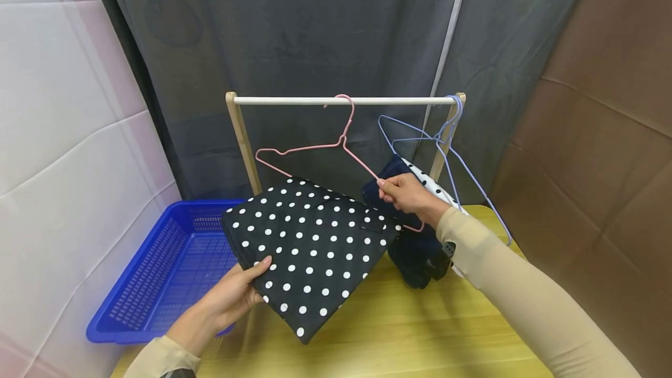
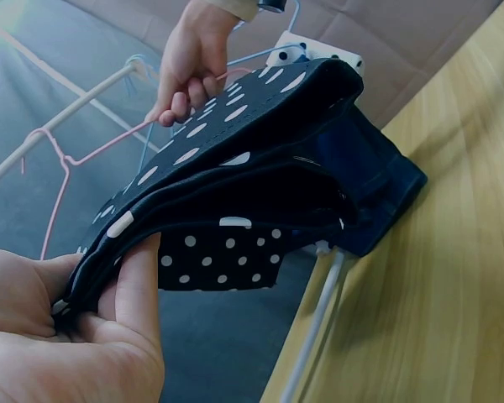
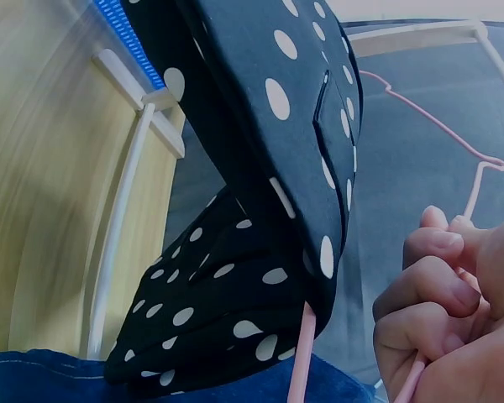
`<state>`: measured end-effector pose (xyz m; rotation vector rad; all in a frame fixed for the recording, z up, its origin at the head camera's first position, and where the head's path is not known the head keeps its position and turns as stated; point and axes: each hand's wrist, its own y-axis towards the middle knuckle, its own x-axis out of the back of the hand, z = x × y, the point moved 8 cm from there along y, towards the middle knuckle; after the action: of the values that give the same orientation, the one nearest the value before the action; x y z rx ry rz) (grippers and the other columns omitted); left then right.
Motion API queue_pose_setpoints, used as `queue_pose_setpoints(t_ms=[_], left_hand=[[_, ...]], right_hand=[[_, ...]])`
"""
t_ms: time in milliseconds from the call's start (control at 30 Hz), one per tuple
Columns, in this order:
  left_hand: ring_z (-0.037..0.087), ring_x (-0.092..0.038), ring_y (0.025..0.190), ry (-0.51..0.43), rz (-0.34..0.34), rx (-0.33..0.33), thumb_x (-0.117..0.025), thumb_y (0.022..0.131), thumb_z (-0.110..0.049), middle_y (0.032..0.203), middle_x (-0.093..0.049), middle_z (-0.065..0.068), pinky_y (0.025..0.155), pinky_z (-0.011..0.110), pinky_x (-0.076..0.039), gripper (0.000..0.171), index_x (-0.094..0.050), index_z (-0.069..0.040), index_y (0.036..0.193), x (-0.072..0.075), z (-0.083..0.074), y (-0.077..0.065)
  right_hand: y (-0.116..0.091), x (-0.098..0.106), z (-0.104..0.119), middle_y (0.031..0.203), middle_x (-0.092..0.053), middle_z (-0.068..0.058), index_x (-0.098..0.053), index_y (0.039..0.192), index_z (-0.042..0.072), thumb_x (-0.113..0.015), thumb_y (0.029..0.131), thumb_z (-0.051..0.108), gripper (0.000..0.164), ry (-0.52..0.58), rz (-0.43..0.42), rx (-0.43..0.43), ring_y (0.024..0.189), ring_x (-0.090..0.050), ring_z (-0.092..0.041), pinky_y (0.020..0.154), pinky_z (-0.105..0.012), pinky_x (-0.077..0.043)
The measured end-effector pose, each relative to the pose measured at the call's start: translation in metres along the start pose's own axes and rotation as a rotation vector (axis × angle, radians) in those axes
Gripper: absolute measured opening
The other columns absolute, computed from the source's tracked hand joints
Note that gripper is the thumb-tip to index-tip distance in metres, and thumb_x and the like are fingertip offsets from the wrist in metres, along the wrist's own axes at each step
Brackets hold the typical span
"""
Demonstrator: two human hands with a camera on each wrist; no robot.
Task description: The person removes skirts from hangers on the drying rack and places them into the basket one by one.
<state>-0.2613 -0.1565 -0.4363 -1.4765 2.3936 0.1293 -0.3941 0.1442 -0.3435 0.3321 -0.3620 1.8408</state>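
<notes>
A folded black garment with white polka dots lies over the lower bar of a pink hanger, whose hook is over the rack's white rail. My left hand pinches the garment's left edge, thumb on the front and fingers behind. In the left wrist view the garment's dark layers fan out from that grip. With curled fingers my right hand grips the sloping right arm of the pink hanger. The hanger's right corner sticks out past the garment below that hand. The right wrist view shows the garment hanging down both sides of the bar.
Blue hangers at the rail's right end carry dark blue clothing and a white piece with black dots. A blue plastic basket stands at left on the wooden table. Grey cloth hangs behind the rack.
</notes>
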Motion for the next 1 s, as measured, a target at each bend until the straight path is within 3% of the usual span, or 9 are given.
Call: queue_pose_setpoints(t_ms=[367, 667, 833, 1000], left_hand=[[0.008, -0.074, 0.098, 0.035, -0.034, 0.029, -0.043, 0.109, -0.027, 0.106, -0.076, -0.008, 0.082, 0.026, -0.061, 0.018, -0.045, -0.019, 0.125, 0.008, 0.001, -0.005], [0.008, -0.075, 0.096, 0.017, 0.013, 0.011, -0.041, 0.110, -0.026, 0.105, -0.076, -0.007, 0.077, 0.024, -0.061, 0.016, -0.050, -0.019, 0.122, 0.009, 0.001, -0.008], [0.009, -0.074, 0.098, 0.000, 0.034, -0.007, -0.038, 0.111, -0.024, 0.108, -0.076, -0.007, 0.080, 0.025, -0.061, 0.018, -0.051, -0.021, 0.123, 0.010, 0.004, -0.011], [0.009, -0.074, 0.099, -0.012, 0.039, -0.011, -0.038, 0.111, -0.022, 0.110, -0.075, -0.007, 0.082, 0.026, -0.061, 0.019, -0.052, -0.021, 0.123, 0.011, 0.006, -0.013]], right_hand=[[-0.001, 0.001, 0.001, 0.061, -0.045, 0.007, -0.058, 0.082, -0.001, -0.047, 0.109, 0.027, 0.041, -0.019, 0.013, 0.022, 0.045, -0.030, -0.004, 0.041, -0.019, -0.021], [-0.003, 0.002, -0.001, 0.059, -0.045, 0.007, -0.057, 0.081, -0.001, -0.045, 0.109, 0.026, 0.041, 0.016, 0.006, 0.015, 0.043, -0.029, -0.004, 0.040, -0.018, -0.021], [-0.003, 0.001, -0.001, 0.059, -0.044, 0.007, -0.057, 0.074, 0.008, -0.046, 0.109, 0.026, 0.041, 0.038, 0.006, 0.012, 0.044, -0.030, -0.004, 0.041, -0.018, -0.022], [-0.003, 0.001, -0.001, 0.060, -0.044, 0.007, -0.058, 0.075, 0.006, -0.047, 0.108, 0.027, 0.041, 0.041, -0.002, 0.006, 0.045, -0.030, -0.004, 0.041, -0.018, -0.022]])
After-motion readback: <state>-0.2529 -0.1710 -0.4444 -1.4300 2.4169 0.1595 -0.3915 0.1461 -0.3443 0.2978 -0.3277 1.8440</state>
